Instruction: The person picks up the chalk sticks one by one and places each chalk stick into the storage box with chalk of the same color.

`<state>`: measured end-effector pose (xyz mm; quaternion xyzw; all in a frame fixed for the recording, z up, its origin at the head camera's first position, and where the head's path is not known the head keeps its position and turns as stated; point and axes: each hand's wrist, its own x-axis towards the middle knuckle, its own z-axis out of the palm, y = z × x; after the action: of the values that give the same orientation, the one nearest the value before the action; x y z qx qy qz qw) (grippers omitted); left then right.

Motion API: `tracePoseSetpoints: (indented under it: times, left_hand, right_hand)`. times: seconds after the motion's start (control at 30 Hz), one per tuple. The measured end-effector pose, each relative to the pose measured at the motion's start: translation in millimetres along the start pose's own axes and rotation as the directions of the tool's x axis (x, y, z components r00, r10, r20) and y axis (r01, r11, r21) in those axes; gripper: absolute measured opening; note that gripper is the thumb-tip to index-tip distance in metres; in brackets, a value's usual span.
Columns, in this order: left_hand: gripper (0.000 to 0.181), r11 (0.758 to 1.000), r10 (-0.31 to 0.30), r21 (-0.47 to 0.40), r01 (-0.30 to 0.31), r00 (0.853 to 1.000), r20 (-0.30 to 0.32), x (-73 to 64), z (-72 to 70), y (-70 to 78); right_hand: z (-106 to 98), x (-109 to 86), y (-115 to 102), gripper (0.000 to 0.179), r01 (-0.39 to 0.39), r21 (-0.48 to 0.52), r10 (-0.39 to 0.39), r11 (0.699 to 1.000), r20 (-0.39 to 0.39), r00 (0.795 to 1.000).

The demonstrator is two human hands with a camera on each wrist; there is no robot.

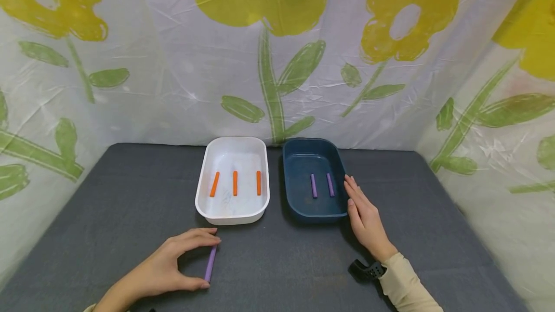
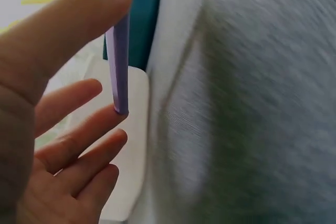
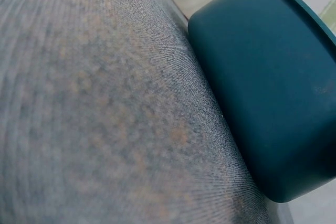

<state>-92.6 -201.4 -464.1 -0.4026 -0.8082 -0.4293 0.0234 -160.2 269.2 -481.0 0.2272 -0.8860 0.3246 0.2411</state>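
My left hand [image 1: 169, 261] pinches a slim purple stick [image 1: 210, 265] end to end, thumb at the near end and a fingertip at the far end. It is just in front of the white tub [image 1: 234, 219]. The left wrist view shows the same stick [image 2: 119, 69] between thumb and finger, the other fingers apart from it. With fingers extended, my right hand [image 1: 368, 223] touches the right side of the dark blue tub [image 1: 314, 214]. Two purple sticks [image 1: 313, 187] lie inside that tub. Only the tub's outer wall [image 3: 268, 82] shows in the right wrist view; the hand is out of frame.
Three orange sticks [image 1: 235, 183] lie spaced apart in the white tub. Both tubs stand side by side near the back of the grey cloth-covered table [image 1: 277, 273]. A flower-printed curtain [image 1: 173, 85] hangs behind and at the sides. A black band [image 1: 367, 269] circles the right wrist.
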Motion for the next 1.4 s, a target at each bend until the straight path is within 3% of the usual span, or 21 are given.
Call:
tracePoseSetpoints:
  times: [0.1, 0.27, 0.37, 0.6, 0.8, 0.93, 1.17, 1.4]
  left_hand:
    - [0.068, 1.000, 0.001, 0.027, -0.001, 1.000, -0.010, 5.4, -2.8, 7.5]
    - [0.069, 0.998, -0.055, 0.035, 0.057, 0.998, -0.044, 14.5, -5.7, 21.3]
    - [0.071, 0.995, -0.089, 0.026, 0.091, 0.993, -0.074, 19.2, -7.0, 30.0]
    - [0.072, 0.994, -0.083, 0.058, 0.093, 0.983, -0.162, 30.8, -9.0, 50.6]
    - [0.072, 0.988, -0.146, 0.028, 0.153, 0.972, -0.184, 43.0, -13.4, 65.3]
    - [0.075, 0.986, -0.156, 0.036, 0.166, 0.968, -0.195, 52.1, -17.4, 71.2]
    - [0.080, 0.989, -0.112, 0.076, 0.130, 0.972, -0.206, 73.0, -24.5, 76.7]
    - [0.079, 0.981, -0.140, 0.106, 0.163, 0.971, -0.196, 94.0, -30.3, 80.5]
  right_hand:
    - [0.8, -0.7, 0.9, 0.052, 0.010, 0.002, -0.010, 1.000, -0.004, 1.000]
    - [1.4, -0.7, 0.9, 0.052, 0.011, 0.000, -0.011, 1.000, -0.004, 1.000]
    - [1.3, 0.2, 0.1, 0.050, 0.004, 0.000, -0.004, 1.000, 0.002, 1.000]
    - [0.7, 0.1, 0.3, 0.050, 0.001, -0.002, -0.001, 1.000, -0.002, 1.000]
    - [0.7, -0.4, 0.5, 0.049, -0.003, 0.001, 0.003, 1.000, -0.007, 1.000]
    - [1.0, 0.1, 0.5, 0.049, 0.008, 0.006, -0.008, 1.000, -0.014, 1.000]
    - [0.4, -1.3, 2.8, 0.046, 0.018, 0.014, -0.018, 1.000, -0.029, 0.999]
    - [-0.7, 0.0, 2.6, 0.048, 0.006, 0.020, -0.005, 1.000, -0.024, 1.000]
